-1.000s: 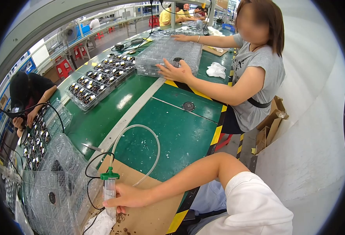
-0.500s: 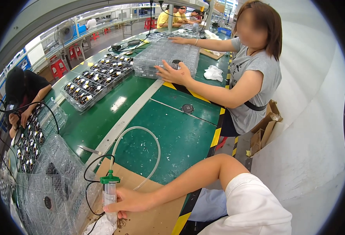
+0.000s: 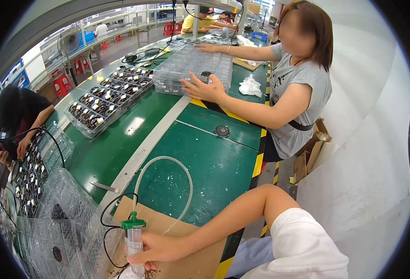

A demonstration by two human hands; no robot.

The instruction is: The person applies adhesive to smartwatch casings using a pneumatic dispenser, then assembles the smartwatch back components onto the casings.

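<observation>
My right hand [image 3: 162, 247] is wrapped round a clear dispensing syringe [image 3: 134, 237], low in the view. The syringe stands roughly upright, with a green cap [image 3: 133, 223] on top. From the cap a pale hose [image 3: 189, 186] rises and loops over the bench. Whitish material shows inside the barrel; the lower tip is out of clear sight near a white cloth [image 3: 129, 274] at the bottom edge. Brown cardboard [image 3: 195, 258] lies beneath my right hand. My left hand is not in view.
Clear plastic trays [image 3: 70, 228] with dark round parts are stacked left. A knife [image 3: 105, 187] lies on the bench. A filled tray [image 3: 107, 100] sits farther off. Opposite, a person in grey [image 3: 298, 93] rests both hands by stacked trays [image 3: 191, 69]. Another person [image 3: 21, 109] works left.
The view has shifted slightly, so the bench and trays sit a little farther left. My right hand keeps its hold on the syringe, which appears slightly lower and farther right in the picture.
</observation>
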